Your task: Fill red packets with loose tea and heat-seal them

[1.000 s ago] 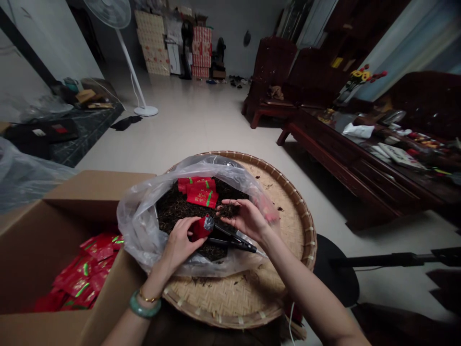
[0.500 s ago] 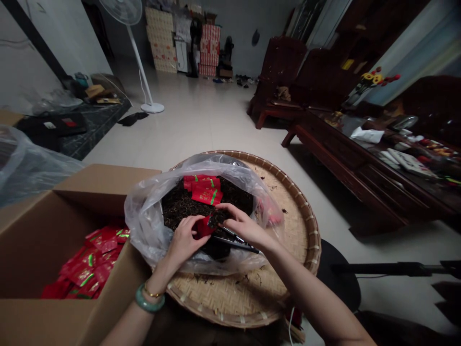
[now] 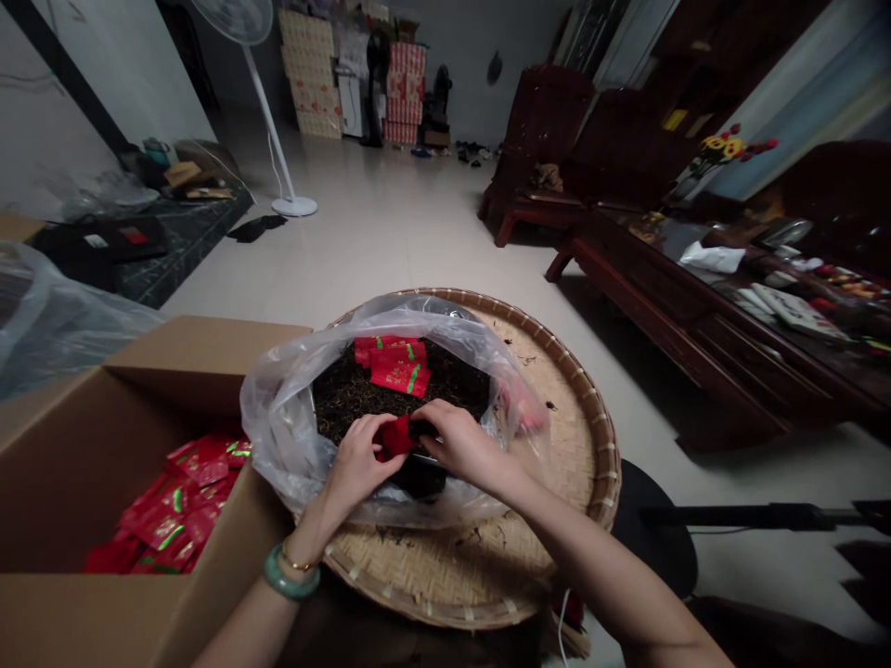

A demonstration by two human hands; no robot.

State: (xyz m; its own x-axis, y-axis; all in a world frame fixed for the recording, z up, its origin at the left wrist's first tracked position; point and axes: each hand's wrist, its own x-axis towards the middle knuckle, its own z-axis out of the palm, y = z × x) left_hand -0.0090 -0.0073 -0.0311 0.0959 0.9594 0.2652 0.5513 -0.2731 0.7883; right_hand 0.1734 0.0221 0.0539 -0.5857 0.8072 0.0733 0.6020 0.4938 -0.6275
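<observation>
My left hand (image 3: 363, 456) is closed round a small red packet (image 3: 395, 436), thumb below and fingers above. At the packet's right end, the fingers of my right hand (image 3: 460, 443) are bent together over a dark clump of tea leaves (image 3: 421, 429), partly hidden by the fingers. Both hands are above an open clear plastic bag (image 3: 278, 394) filled with loose dark tea leaves (image 3: 352, 399). Several flat red packets (image 3: 400, 367) with green and gold print lie on the leaves towards the back.
The bag rests on a round woven bamboo tray (image 3: 487, 584) with scattered leaf bits. To the left, an open cardboard box (image 3: 215, 547) holds several red packets (image 3: 174, 506). A black stand (image 3: 738, 518) is at right; a dark wooden table (image 3: 668, 325) stands beyond.
My right hand has moved left, its fingers closing in on the packet's mouth with the clump of leaves. My left hand keeps its hold on the packet.
</observation>
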